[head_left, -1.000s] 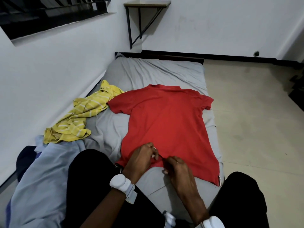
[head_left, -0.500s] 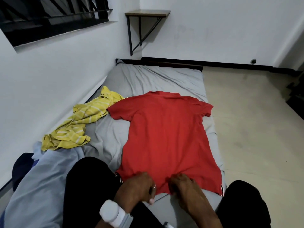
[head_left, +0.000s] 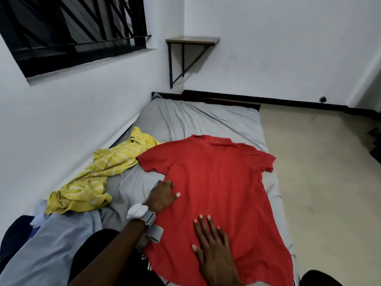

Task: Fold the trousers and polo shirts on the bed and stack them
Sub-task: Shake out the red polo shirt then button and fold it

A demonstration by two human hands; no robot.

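Pressing the right hand (head_left: 214,250) flat on the lower middle of the red polo shirt (head_left: 216,178), palm down, fingers straight and a little spread. Resting the left hand (head_left: 161,196) on the shirt's left edge just below the sleeve, thumb stretched out over the red cloth, other fingers bent over at the edge with their tips hidden; cannot tell whether pinching the cloth or only pushing on it. Wearing a ring (head_left: 168,181) on that hand and a white band (head_left: 137,211) at the wrist. Lying unfolded and spread wide on the grey sheet (head_left: 195,118) of the bed, collar at the far end, hem nearest. To the left, meeting the red sleeve, a crumpled yellow striped shirt (head_left: 99,172) close to the wall. Nearer on the left, a pale blue garment (head_left: 47,244) in a heap, with something dark blue (head_left: 14,230) beside it. Beyond the bed, a small wall shelf (head_left: 192,40) in the corner and a barred window (head_left: 68,27) on the left wall; beige floor (head_left: 319,182) to the right.
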